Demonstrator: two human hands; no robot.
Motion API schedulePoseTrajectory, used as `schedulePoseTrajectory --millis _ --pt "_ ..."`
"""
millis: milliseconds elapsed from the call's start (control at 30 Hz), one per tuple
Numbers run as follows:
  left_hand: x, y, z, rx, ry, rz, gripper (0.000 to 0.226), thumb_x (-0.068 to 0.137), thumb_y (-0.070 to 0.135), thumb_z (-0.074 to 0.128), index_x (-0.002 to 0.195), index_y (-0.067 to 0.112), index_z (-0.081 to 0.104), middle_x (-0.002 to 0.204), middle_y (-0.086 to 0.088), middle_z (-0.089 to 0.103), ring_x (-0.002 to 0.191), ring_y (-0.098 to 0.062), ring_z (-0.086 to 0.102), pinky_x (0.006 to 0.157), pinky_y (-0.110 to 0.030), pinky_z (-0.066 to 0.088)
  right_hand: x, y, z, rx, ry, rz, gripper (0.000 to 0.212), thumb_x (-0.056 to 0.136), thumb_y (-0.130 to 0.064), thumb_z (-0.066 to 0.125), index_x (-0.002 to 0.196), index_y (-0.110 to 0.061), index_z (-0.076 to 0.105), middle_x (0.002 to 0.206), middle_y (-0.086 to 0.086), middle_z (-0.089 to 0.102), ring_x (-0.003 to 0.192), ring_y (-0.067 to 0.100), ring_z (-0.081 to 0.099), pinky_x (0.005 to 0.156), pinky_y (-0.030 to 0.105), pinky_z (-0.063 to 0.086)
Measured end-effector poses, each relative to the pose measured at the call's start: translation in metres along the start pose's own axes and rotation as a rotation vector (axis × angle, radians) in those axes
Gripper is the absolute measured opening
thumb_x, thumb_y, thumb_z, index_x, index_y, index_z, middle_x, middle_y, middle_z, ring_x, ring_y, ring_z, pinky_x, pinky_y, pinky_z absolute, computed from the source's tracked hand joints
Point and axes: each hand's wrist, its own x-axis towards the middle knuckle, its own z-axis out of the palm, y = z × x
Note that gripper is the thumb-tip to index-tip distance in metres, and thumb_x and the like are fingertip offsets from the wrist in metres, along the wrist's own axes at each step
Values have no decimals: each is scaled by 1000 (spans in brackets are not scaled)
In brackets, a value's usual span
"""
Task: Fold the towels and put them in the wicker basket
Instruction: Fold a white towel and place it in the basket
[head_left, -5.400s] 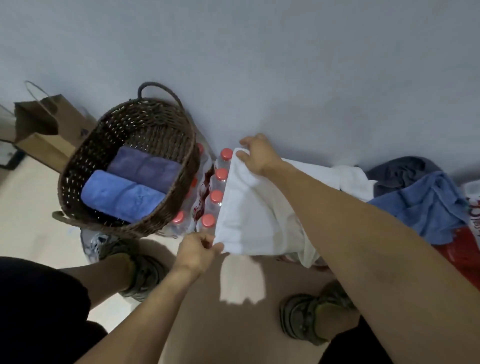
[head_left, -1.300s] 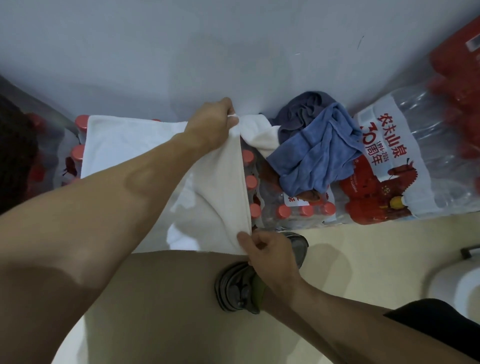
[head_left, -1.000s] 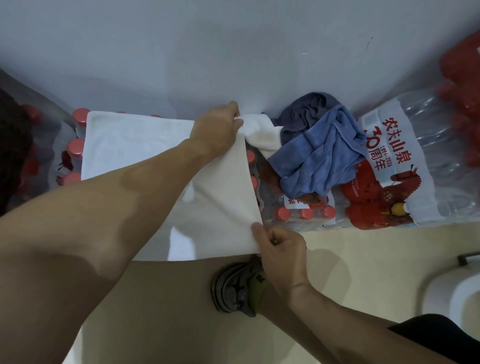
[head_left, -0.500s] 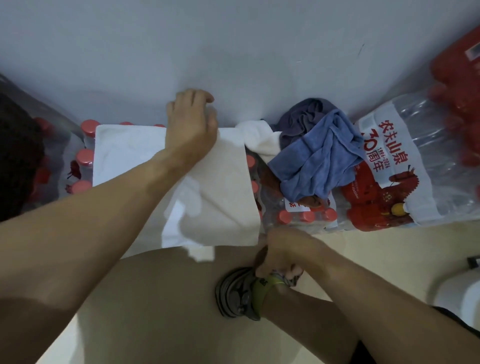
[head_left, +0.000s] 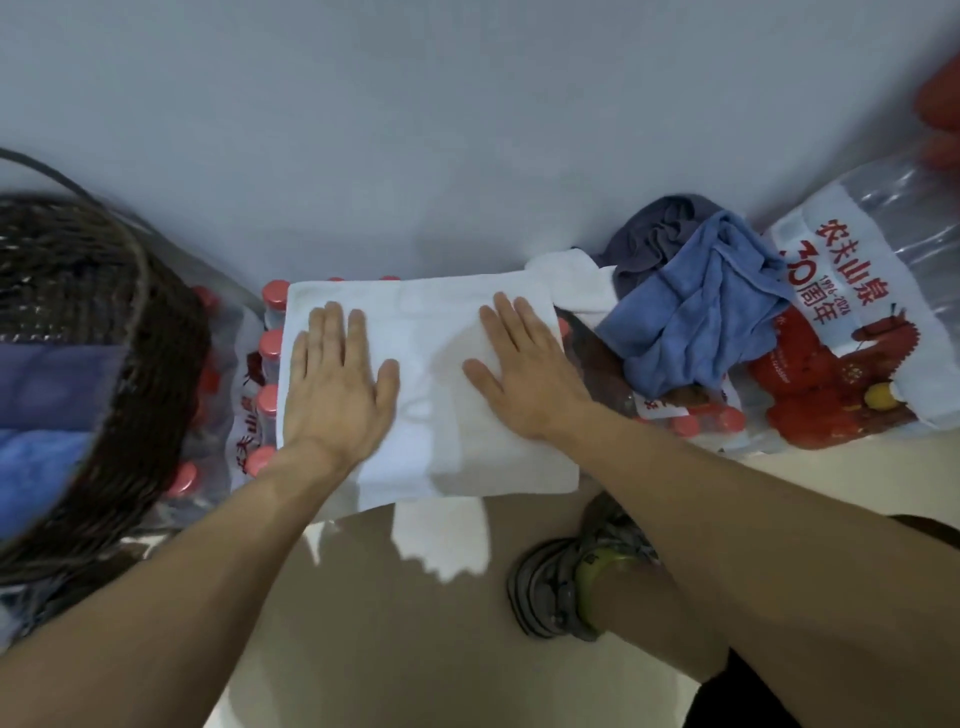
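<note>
Both hands lie flat, fingers straight and spread, on the white towel (head_left: 431, 384): the left hand (head_left: 337, 384) at its 9 o'clock side, the right hand (head_left: 524, 374) at its 3 o'clock side. The towel rests folded on a pack of bottles (head_left: 260, 384) with red caps, its 6 o'clock edge hanging past the pack. This looks like the smoothing step between folds. Next, I judge, the towel needs another fold or a roll to match the rolled blue towels (head_left: 36, 410) already in the wicker basket (head_left: 150, 364), which stands at 9 o'clock, just beside the pack. At 2 o'clock a crumpled blue towel (head_left: 696, 317) and a grey towel (head_left: 649, 239) wait unfolded, with another white cloth (head_left: 576, 286) touching them
</note>
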Motion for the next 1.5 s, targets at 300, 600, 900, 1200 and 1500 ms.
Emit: schedulePoseTrajectory --millis 300,600,900,1200,1500 --pt "24 -2 -15 -9 85 -3 48 91 38 44 130 10 42 142 -17 36 131 -33 31 108 -47 26 15 -5 -10 -136 154 70 72 84 -58 36 143 -17 38 151 10 32 132 31 32 108 44 28" --pt "59 -24 -7 105 -66 -24 73 96 47 22 155 8 4 164 -13 2 151 -24 -5 122 -42 -7 25 19 0 -65 111 37 80 96 -62 26 157 -16 4 165 4 -4 152 19 -8 124 40 0" --pt "63 3 -29 178 -158 -95 71 97 36 32 154 3 8 162 -19 4 150 -32 -1 119 -51 0 22 8 -19 -34 95 20 66 99 -48 37 153 -12 25 162 13 17 150 28 13 121 45 14" --pt "-26 86 -3 126 -219 561 63 98 50 41 152 19 28 162 -9 16 149 -27 11 120 -41 14 -101 -24 13 738 590 763 28 87 -34 65 101 -14 52 107 5 51 91 23 56 86 43 50" --pt "-34 91 13 207 -296 574 61 103 50 24 157 24 9 165 -2 -1 151 -21 -4 122 -40 -1 -136 5 26 1506 57 1027 42 79 -29 80 115 -13 67 95 2 73 81 17 64 70 31 50"
